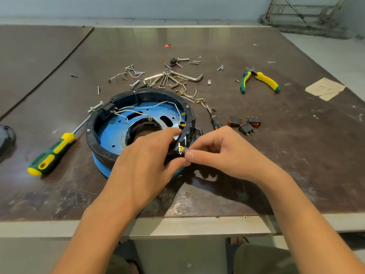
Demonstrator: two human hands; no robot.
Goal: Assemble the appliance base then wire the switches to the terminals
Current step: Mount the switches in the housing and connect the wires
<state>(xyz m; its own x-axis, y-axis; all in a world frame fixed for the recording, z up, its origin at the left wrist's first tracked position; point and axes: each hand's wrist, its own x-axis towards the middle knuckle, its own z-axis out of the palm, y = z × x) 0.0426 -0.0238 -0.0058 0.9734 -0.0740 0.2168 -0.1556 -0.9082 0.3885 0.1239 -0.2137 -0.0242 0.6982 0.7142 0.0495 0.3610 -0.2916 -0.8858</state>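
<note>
At the right rim of the blue appliance base (110,133), the left hand (146,155) grips the black edge between curled finger and thumb. Beside it the right hand (223,153) pinches a small brass terminal (181,149); three rocker switches (246,129) lie on the table (296,139) to the right

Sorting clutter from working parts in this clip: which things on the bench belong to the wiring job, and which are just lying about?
In the job: appliance base, white wires, black bracket gripped by the left hand, wire terminal pinched by the right hand, loose switches.
Lying about: large screwdriver, pliers, hex keys, cardboard scrap.
</note>
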